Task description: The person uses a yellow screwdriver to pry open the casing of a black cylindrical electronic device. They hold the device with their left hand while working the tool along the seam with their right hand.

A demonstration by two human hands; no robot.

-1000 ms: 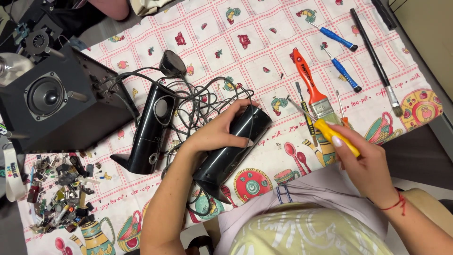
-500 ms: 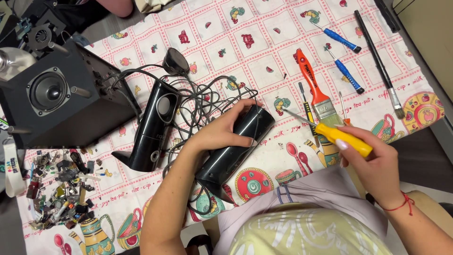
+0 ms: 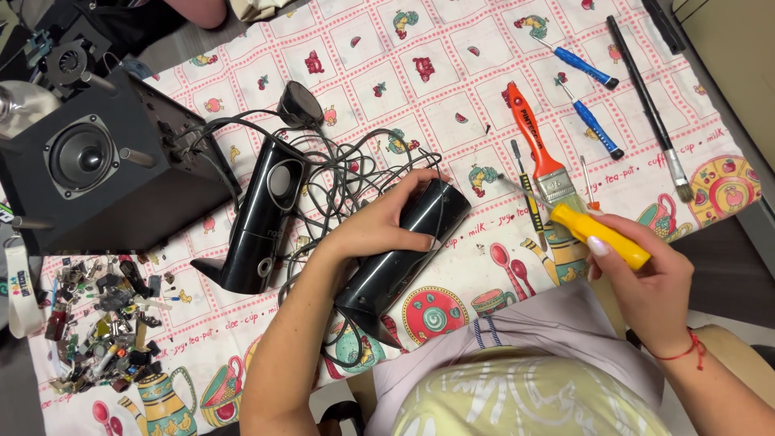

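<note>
A glossy black plastic speaker (image 3: 404,250) lies on a matt printed cloth (image 3: 452,89). The screwdriver (image 3: 585,228) has a smooth yellow plastic handle and a metal shaft.

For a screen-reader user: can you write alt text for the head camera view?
Seen from above, a person's left hand grips a glossy black speaker lying on a patterned cloth, while the right hand holds a yellow-handled screwdriver pointed toward it. Nearby lie a second black speaker, tangled cables, a boxy subwoofer, an orange-handled brush and blue screwdrivers.
</note>
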